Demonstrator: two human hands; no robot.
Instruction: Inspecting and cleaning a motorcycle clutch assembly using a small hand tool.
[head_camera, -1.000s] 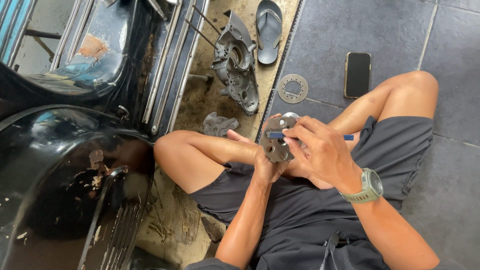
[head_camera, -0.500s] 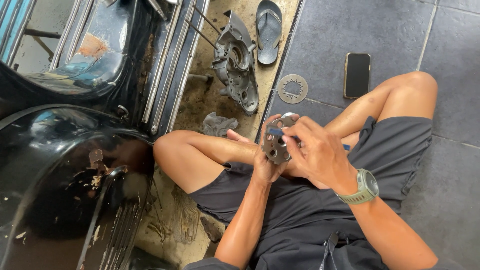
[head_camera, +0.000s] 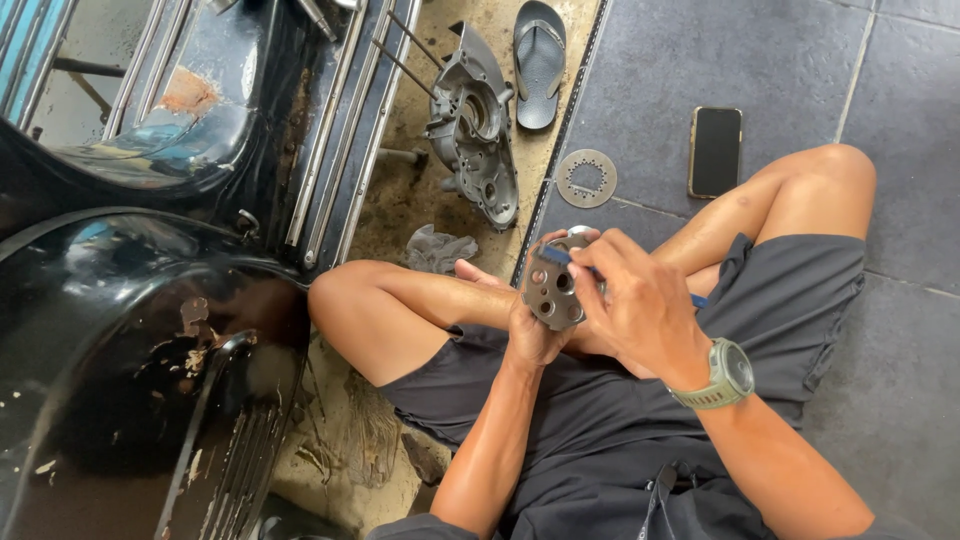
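Grey floor tiles (head_camera: 800, 60) meet a dirty concrete strip beside a black scooter (head_camera: 130, 330). Over the person's crossed legs, the left hand (head_camera: 535, 335) cups a round metal hub (head_camera: 555, 285) (pierced with holes) from below, fingers closed around it. The right hand (head_camera: 640, 315) pinches a blue tool (head_camera: 580, 262) whose tip rests on the hub's face. On the floor lie an engine casing (head_camera: 475, 130), a sandal (head_camera: 540, 60), a toothed ring (head_camera: 586, 178), a phone (head_camera: 716, 151) and a rag (head_camera: 440, 248).
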